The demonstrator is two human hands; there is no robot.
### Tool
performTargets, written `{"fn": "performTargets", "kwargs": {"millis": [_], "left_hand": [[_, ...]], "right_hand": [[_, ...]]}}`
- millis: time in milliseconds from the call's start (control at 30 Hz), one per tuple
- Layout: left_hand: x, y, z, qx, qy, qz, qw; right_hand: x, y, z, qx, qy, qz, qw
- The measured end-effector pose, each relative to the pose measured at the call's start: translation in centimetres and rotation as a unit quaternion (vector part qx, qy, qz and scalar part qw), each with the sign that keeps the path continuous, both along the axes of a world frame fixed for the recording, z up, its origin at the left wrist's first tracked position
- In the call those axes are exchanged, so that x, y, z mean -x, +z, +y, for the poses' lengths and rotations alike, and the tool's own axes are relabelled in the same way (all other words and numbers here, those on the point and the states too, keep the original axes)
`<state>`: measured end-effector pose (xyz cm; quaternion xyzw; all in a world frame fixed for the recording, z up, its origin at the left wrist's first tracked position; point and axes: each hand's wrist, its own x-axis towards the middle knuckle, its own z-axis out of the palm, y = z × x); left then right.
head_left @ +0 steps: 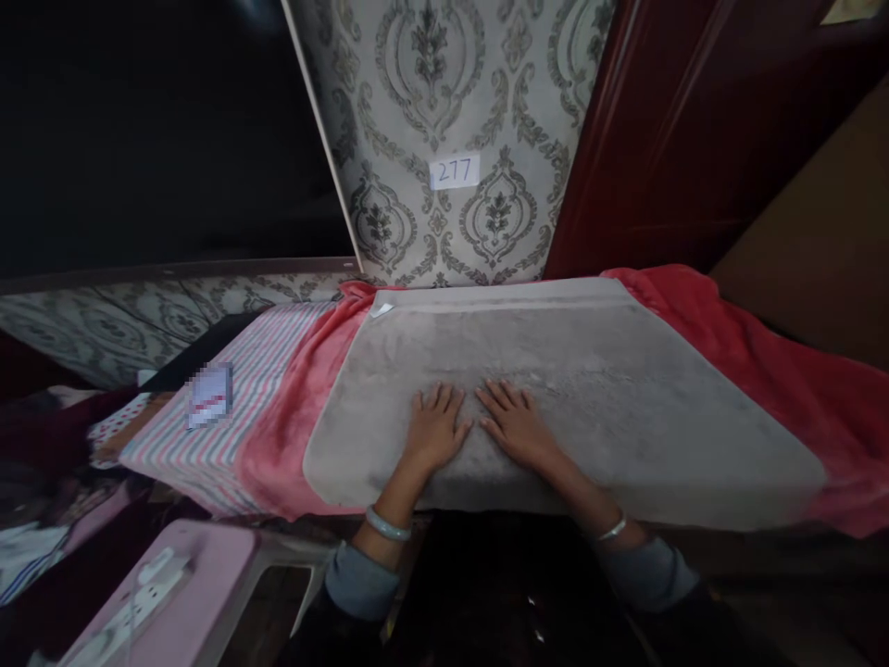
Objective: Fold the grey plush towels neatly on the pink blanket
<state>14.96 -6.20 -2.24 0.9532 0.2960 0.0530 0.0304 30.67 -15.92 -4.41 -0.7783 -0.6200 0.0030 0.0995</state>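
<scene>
A grey plush cloth [625, 417] lies spread over a red blanket [757, 357], its front edge hanging slightly over the near side. Flat on the cloth's near middle rests my left hand [436, 428], fingers apart and holding nothing. Just to its right, my right hand [518, 424] also lies palm down with spread fingers, the two hands not touching. Faint creases show in the cloth to the right of my right hand. A small white tag [382, 310] sits at the cloth's back left corner.
A striped cloth [236, 371] with a small blurred packet [210, 394] lies at the left. A pink stool [201, 565] holds a white power strip [143, 602]. Behind are a large dark screen [159, 139] and a patterned wall with a paper marked 277 [455, 171].
</scene>
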Motion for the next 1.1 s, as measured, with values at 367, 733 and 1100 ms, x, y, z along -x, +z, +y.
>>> {"fn": "performTargets", "kwargs": {"millis": [367, 733, 1100], "left_hand": [[4.5, 0.7, 7.1, -0.003, 0.131, 0.042, 0.99], [9.6, 2.7, 13.6, 0.021, 0.275, 0.089, 0.957], [0.7, 1.8, 15.6, -0.007, 0.141, 0.059, 0.988]], "right_hand": [[-0.7, -2.1, 0.1, -0.025, 0.007, -0.006, 1.0], [-0.5, -2.0, 0.1, -0.028, 0.006, 0.001, 1.0], [-0.8, -3.1, 0.3, -0.045, 0.004, 0.0, 0.999]]}}
